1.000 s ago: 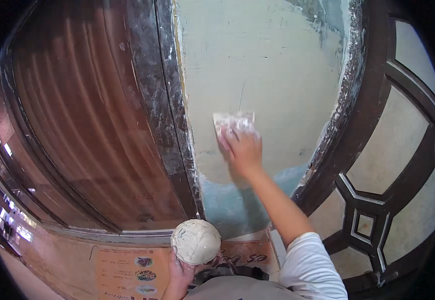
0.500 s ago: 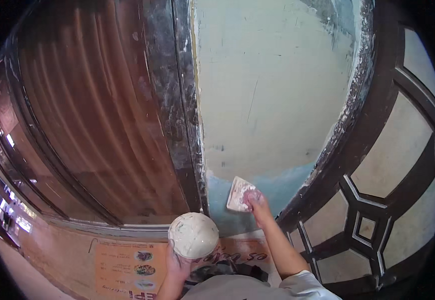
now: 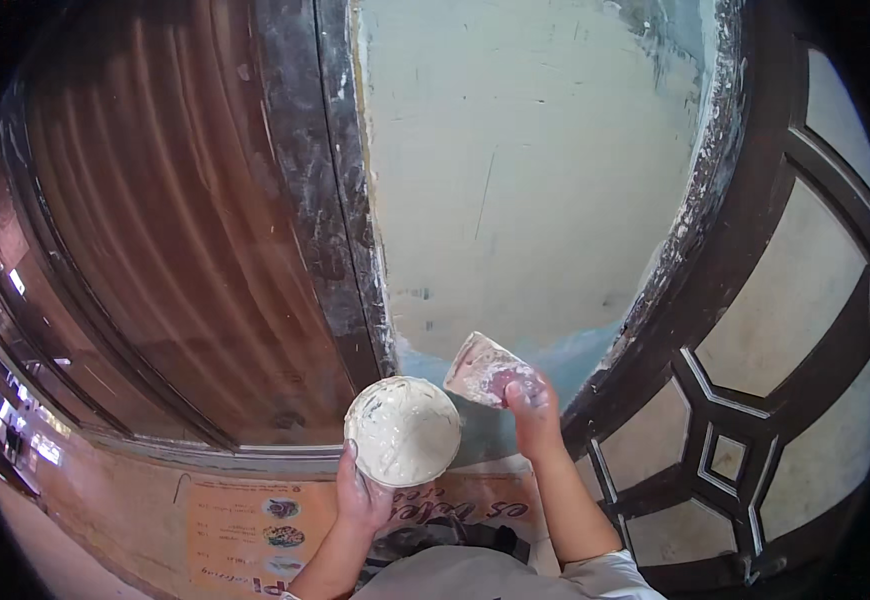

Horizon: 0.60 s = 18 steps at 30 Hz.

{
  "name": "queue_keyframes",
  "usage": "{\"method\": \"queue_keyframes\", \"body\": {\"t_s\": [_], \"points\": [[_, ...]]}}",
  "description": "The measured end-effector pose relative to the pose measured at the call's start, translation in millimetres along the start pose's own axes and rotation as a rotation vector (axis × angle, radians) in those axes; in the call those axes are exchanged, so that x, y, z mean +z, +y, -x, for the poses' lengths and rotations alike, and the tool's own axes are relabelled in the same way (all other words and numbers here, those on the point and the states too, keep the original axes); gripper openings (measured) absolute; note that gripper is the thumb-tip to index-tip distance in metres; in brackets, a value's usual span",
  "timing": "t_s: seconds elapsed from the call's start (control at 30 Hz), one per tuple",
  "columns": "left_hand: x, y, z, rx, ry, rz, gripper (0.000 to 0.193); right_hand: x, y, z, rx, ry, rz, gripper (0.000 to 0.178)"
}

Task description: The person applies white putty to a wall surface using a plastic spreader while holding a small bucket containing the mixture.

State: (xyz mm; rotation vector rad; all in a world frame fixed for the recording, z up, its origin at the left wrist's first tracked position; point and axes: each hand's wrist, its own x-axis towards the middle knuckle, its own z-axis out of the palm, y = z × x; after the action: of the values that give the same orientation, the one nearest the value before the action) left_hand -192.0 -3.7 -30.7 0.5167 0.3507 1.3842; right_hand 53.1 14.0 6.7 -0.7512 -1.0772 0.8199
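In my left hand (image 3: 363, 495) I hold a round white bowl (image 3: 451, 460) from below, its thumb up along the side. Wet white putty (image 3: 400, 430) covers the inside of the bowl. My right hand (image 3: 535, 408) grips a wide, flat putty scraper (image 3: 475, 368), smeared with putty and tilted up to the left. The scraper's edge is beside the upper right of the bowl, a small gap apart. Behind it stands a wall panel (image 3: 515, 220), pale grey-green above and blue at its lower end, with scratches and patches.
Left of the panel runs a dark, putty-stained frame post (image 3: 310, 170) beside glass with a brown curtain (image 3: 155, 220). A dark door with pale panels (image 3: 785, 290) curves along the right. An orange printed sheet (image 3: 240, 520) is low down, behind my arms.
The bowl has come up and slightly right in my left hand. My right hand has drawn the scraper away from the panel's blue lower part, closer to the bowl.
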Motion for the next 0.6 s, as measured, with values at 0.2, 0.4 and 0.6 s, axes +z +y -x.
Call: {"method": "queue_keyframes", "body": {"t_s": [0.2,0.4,0.6], "points": [[18.7,-20.6,-9.0,-0.019,0.0,-0.017,0.053,-18.2,7.1,-3.7,-0.076,-0.077,0.181,0.028],[26.8,-48.7,-16.0,0.016,0.016,-0.145,0.055,-47.4,30.9,-1.9,-0.165,-0.155,0.366,0.032],[46.6,-72.4,-31.0,-0.032,-0.021,-0.062,0.052,-79.3,8.6,-17.8,-0.049,-0.04,0.152,0.03]]}}
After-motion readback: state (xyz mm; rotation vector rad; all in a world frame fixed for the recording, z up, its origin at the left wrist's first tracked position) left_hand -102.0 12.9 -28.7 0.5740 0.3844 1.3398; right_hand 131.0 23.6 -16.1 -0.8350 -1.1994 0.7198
